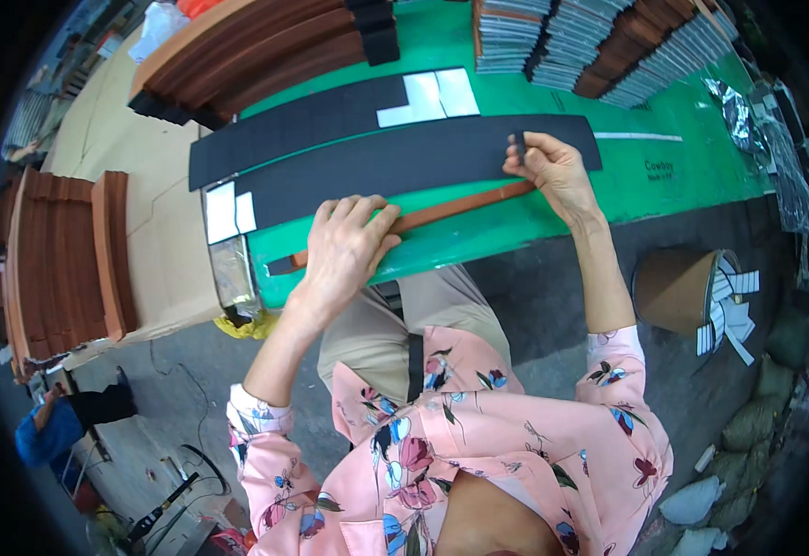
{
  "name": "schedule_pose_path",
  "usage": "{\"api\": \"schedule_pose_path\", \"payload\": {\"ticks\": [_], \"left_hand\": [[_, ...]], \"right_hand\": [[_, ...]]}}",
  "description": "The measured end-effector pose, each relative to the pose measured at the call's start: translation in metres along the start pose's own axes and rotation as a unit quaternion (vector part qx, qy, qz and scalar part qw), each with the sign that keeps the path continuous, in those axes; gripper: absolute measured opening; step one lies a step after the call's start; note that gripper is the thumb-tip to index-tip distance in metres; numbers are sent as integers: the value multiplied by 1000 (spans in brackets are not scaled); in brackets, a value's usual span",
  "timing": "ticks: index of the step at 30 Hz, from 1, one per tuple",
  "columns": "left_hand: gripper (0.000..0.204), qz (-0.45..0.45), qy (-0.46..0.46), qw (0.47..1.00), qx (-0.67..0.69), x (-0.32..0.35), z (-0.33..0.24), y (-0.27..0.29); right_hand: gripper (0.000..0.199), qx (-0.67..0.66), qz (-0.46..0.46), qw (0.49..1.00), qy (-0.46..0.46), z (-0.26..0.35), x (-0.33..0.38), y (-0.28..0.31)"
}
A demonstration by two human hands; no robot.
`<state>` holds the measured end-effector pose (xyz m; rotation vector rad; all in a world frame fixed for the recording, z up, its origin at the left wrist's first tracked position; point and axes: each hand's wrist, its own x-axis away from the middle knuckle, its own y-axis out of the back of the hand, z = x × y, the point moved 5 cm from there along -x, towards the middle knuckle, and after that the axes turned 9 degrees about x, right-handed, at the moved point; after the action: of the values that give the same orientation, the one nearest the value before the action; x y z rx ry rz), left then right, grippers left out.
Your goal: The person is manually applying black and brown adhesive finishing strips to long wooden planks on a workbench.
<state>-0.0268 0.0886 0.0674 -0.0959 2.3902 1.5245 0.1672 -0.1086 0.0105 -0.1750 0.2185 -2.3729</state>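
Note:
A long, narrow brown strip (464, 206) with a dark left end lies slantwise along the near edge of the green tabletop. My left hand (344, 243) grips it near that end, fingers over the top and thumb on the near side. My right hand (557, 176) is closed in a pinch on a small black piece (518, 148), held above the strip's right end. Beyond the hands lie two rows of black pieces, a near row (423, 162) and a far row (302, 130). White patches (441, 95) show at the far row's right end.
Stacked brown strips (265, 56) stand at the far left, with bundled strips (599, 46) at the far right. More brown pieces (62, 264) rest on cardboard at left. A brown bin (673, 289) with white scraps stands on the floor at right. Another person (52, 426) is at lower left.

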Motion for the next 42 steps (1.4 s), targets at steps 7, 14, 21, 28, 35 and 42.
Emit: {"api": "schedule_pose_path", "payload": {"ticks": [7,14,21,28,35,42], "left_hand": [[30,-58,13,998,-15,17,-2,-28],[27,-94,45,990,-95,31,-4,-20],[38,-151,88,983,52,-13,-40,-68],[27,-172,134,966,139,-29,-39,-83],[17,-163,158,960,164,-30,-43,-86],[17,-168,150,958,176,-43,-38,-88]], "right_hand": [[23,-74,-127,988,42,-29,34,23],[25,-85,-58,995,-2,-26,52,-7],[19,313,-70,945,62,2,64,-18],[21,566,-65,792,219,18,71,-35],[22,590,-49,766,251,14,68,-38],[22,605,-41,759,237,16,56,-29]]}}
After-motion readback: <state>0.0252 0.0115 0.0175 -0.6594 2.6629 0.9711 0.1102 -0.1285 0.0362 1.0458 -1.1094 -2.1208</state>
